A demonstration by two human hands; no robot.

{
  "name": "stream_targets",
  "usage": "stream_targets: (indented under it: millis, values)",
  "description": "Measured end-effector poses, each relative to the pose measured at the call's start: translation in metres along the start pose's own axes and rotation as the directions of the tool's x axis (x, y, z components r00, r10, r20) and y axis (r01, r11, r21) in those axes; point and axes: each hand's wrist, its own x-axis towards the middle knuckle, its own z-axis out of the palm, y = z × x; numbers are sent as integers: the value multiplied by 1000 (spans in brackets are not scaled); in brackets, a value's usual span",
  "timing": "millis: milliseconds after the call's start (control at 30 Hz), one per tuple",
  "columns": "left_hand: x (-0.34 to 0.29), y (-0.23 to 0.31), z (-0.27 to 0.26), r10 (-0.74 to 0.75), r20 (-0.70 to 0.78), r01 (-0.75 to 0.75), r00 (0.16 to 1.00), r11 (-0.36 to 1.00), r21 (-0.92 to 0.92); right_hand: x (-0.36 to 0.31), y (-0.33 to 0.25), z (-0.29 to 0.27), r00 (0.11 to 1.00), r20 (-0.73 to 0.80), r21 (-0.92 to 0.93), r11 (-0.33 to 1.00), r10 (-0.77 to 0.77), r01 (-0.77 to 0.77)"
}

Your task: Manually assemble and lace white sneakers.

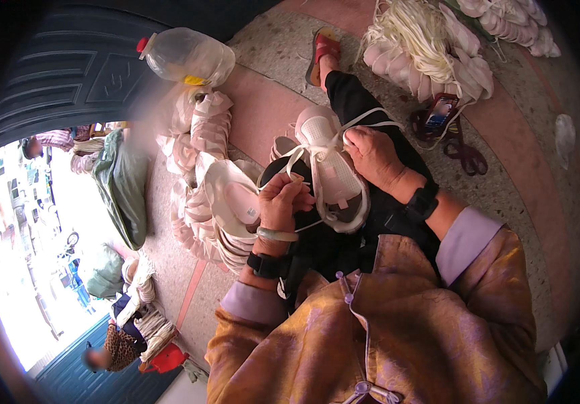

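Note:
A pale pink and cream sneaker (338, 176) lies on my black-trousered lap, its toe pointing away from me. A cream shoelace (295, 159) crosses its tongue in a loose knot or bow, with ends trailing to both sides. My left hand (280, 202), left of the shoe's opening, pinches one part of the lace between thumb and fingers. At the shoe's right side my right hand (375, 159) is closed on the lace near the knot; its fingertips are partly hidden. A loose stretch of lace runs over my right leg beyond that hand.
Stacked pale shoes (236, 202) stand close by my left. Behind them is a clear plastic jug (189, 57) with a red cap. On the right floor lie scissors (465, 155), a phone (442, 110) and a bundle of laces (425, 47) on more shoes. Another person (120, 347) sits near the doorway.

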Motion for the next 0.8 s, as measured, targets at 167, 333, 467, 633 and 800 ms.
stream_targets:
  millis: [167,333,467,633,800]
  values:
    - [5,-2,0,-6,46,9,999,998,-61,9,5,0,983,145,28,992,115,-121]
    - [12,-10,5,-5,30,9,1000,992,-122,7,0,-4,967,184,4,984,176,-180]
    - [15,-11,7,7,28,-3,1000,991,-134,3,-9,-4,986,163,-142,990,35,-12]
    - [17,-14,3,12,82,-8,997,999,-49,7,-14,-9,977,208,-176,981,-46,83]
    - [18,-13,-2,21,133,-42,991,987,155,25,-2,-5,905,408,-198,956,-121,217]
